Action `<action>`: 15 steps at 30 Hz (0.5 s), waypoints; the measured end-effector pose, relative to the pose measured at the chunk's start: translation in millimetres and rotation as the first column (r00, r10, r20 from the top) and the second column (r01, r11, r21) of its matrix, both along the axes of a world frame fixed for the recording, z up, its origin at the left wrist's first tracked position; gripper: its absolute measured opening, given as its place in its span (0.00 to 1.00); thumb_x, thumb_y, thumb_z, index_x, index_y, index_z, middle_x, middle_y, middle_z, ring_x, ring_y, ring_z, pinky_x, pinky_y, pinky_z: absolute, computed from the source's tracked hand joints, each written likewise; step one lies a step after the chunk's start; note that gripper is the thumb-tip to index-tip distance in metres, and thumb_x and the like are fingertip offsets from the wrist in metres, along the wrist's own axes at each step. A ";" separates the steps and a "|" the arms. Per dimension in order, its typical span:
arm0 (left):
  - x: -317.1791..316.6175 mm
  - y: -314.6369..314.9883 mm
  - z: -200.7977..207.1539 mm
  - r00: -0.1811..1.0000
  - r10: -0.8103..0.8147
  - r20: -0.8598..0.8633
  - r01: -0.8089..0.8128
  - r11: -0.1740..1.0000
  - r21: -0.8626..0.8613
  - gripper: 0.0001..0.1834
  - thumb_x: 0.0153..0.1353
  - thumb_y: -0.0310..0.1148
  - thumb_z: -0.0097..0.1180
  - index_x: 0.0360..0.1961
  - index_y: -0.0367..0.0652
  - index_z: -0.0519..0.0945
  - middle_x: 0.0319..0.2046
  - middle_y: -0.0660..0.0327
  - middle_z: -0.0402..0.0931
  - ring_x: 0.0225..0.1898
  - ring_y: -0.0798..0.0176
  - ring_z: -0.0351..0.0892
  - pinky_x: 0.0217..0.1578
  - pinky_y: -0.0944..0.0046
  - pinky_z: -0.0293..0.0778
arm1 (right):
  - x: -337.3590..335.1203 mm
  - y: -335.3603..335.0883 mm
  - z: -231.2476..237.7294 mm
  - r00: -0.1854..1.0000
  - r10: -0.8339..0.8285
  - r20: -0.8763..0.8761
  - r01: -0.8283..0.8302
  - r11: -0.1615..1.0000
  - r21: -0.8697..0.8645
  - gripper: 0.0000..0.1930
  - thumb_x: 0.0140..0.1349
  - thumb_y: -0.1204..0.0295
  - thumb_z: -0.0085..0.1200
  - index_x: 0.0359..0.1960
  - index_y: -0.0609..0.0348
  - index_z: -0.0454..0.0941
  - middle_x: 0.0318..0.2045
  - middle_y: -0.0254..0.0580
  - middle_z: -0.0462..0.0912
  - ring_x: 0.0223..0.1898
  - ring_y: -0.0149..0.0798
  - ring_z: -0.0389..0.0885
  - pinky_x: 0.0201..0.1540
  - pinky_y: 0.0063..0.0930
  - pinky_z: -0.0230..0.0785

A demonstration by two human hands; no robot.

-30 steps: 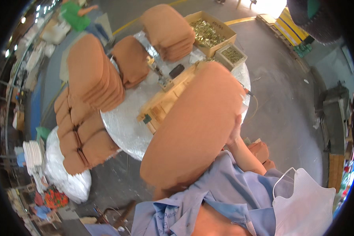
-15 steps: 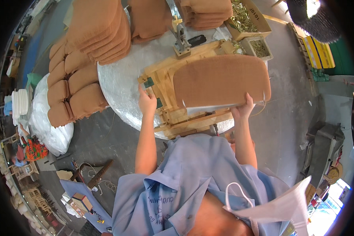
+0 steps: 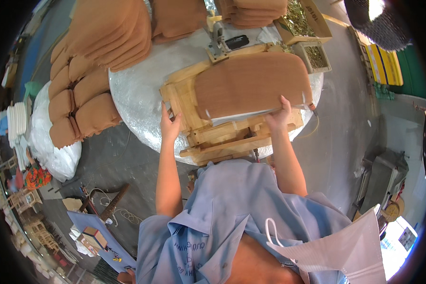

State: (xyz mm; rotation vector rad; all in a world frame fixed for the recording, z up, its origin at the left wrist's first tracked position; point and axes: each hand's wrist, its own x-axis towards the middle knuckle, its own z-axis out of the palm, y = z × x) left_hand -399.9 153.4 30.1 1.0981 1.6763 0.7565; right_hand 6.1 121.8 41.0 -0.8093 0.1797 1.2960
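Head view: brown pad [image 3: 253, 85] sits over the wood frame [image 3: 180, 102], long side across; can't tell if it rests flat. White strip [image 3: 239, 117] shows along the pad's near edge.

Right hand [image 3: 278, 114] holds the pad's near edge toward its right end, fingers lying on the brown top. Left hand [image 3: 170, 125] is at the frame's left edge, thumb and forefinger apart, pad well clear of it; can't tell if it grips the frame.

Frame lies on the round, film-wrapped surface [image 3: 132, 104]. Beyond the pad, on the frame's far side: metal clamp [image 3: 217, 40], upright, with black object [image 3: 236, 41] just right of it. Far right of the surface: carton [image 3: 312, 39] of brass-coloured bits, and smaller tray [image 3: 300, 57] of small metal pieces touching or nearly touching it. By the pad's right end, a tool [image 3: 313, 109] with a thin hose, partly hidden.

Three stacks of similar pads at the far side: left stack [image 3: 111, 33], middle stack [image 3: 177, 19], right stack [image 3: 253, 12]. Left of the surface, more brown pieces [image 3: 80, 99] in rows, next to a white plastic bag [image 3: 57, 146].
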 end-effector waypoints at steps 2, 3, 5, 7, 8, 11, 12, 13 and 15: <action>-1.5 0.4 -13.6 0.998 -0.030 -0.056 0.032 0.999 0.023 0.47 0.73 0.27 0.61 0.85 0.40 0.47 0.72 0.40 0.73 0.63 0.46 0.83 0.60 0.55 0.80 | -16.6 5.6 -8.1 1.000 -0.011 -0.009 0.010 0.997 -0.077 0.23 0.66 0.63 0.62 0.62 0.51 0.77 0.59 0.39 0.83 0.64 0.48 0.78 0.68 0.50 0.71; -5.4 -0.9 -22.8 0.998 -0.022 -0.059 0.025 0.999 0.048 0.47 0.73 0.27 0.62 0.85 0.40 0.48 0.72 0.40 0.73 0.64 0.46 0.83 0.60 0.54 0.80 | -28.4 7.7 -13.3 1.000 0.021 -0.020 -0.023 0.996 -0.091 0.25 0.66 0.63 0.63 0.64 0.51 0.77 0.60 0.39 0.83 0.64 0.47 0.79 0.68 0.50 0.71; 3.0 -0.4 -25.3 0.999 0.040 -0.003 -0.040 0.997 0.073 0.46 0.73 0.27 0.62 0.84 0.40 0.50 0.71 0.40 0.73 0.65 0.45 0.81 0.61 0.53 0.80 | -49.4 13.2 -15.4 0.997 0.056 -0.055 -0.062 0.993 -0.104 0.26 0.66 0.62 0.63 0.65 0.51 0.75 0.62 0.38 0.82 0.65 0.47 0.79 0.68 0.50 0.71; 16.8 -7.0 -20.0 0.986 0.165 -0.003 -0.165 0.984 0.068 0.44 0.72 0.27 0.61 0.83 0.37 0.51 0.70 0.39 0.72 0.64 0.42 0.81 0.61 0.50 0.79 | -49.7 15.0 -9.2 0.992 0.118 -0.044 -0.122 0.987 -0.109 0.26 0.69 0.59 0.63 0.66 0.53 0.75 0.64 0.40 0.81 0.66 0.47 0.78 0.68 0.50 0.72; 37.8 -9.1 1.5 0.967 0.232 -0.107 -0.231 0.973 0.022 0.45 0.73 0.31 0.61 0.83 0.36 0.51 0.75 0.36 0.64 0.71 0.39 0.74 0.68 0.47 0.73 | -44.6 14.2 -8.9 0.986 0.164 -0.006 -0.164 0.979 -0.118 0.27 0.70 0.57 0.63 0.67 0.54 0.75 0.65 0.41 0.80 0.66 0.48 0.77 0.69 0.50 0.71; 71.2 -21.5 -5.8 0.841 0.208 -0.499 -0.059 0.953 0.298 0.44 0.74 0.39 0.59 0.83 0.37 0.52 0.80 0.35 0.53 0.79 0.34 0.57 0.76 0.38 0.58 | -15.8 3.3 -1.0 0.900 0.424 0.100 -0.396 0.891 -0.222 0.31 0.73 0.54 0.63 0.70 0.58 0.72 0.67 0.46 0.78 0.67 0.48 0.78 0.68 0.47 0.75; 88.8 -26.6 -3.7 0.830 0.201 -0.520 0.003 0.931 0.364 0.43 0.75 0.41 0.59 0.83 0.37 0.53 0.80 0.35 0.51 0.80 0.33 0.53 0.77 0.35 0.54 | -3.5 -1.1 -0.3 0.841 0.527 0.125 -0.481 0.833 -0.274 0.32 0.74 0.54 0.63 0.71 0.59 0.71 0.69 0.49 0.77 0.67 0.47 0.79 0.66 0.46 0.77; 108.3 -31.7 1.5 0.817 0.197 -0.541 0.063 0.903 0.424 0.43 0.75 0.42 0.58 0.83 0.38 0.54 0.81 0.36 0.50 0.82 0.32 0.49 0.78 0.32 0.50 | 16.3 -7.2 -1.7 0.727 0.667 0.164 -0.592 0.730 -0.341 0.33 0.73 0.53 0.64 0.71 0.64 0.73 0.63 0.51 0.81 0.57 0.46 0.86 0.59 0.40 0.84; 146.6 -39.7 17.5 0.779 0.065 -0.624 0.242 0.887 0.394 0.43 0.75 0.45 0.58 0.82 0.38 0.54 0.81 0.37 0.51 0.82 0.31 0.49 0.77 0.26 0.49 | 44.4 -12.8 22.2 0.582 0.774 0.251 -0.603 0.617 -0.505 0.30 0.73 0.53 0.64 0.65 0.65 0.77 0.56 0.49 0.86 0.50 0.46 0.89 0.52 0.37 0.86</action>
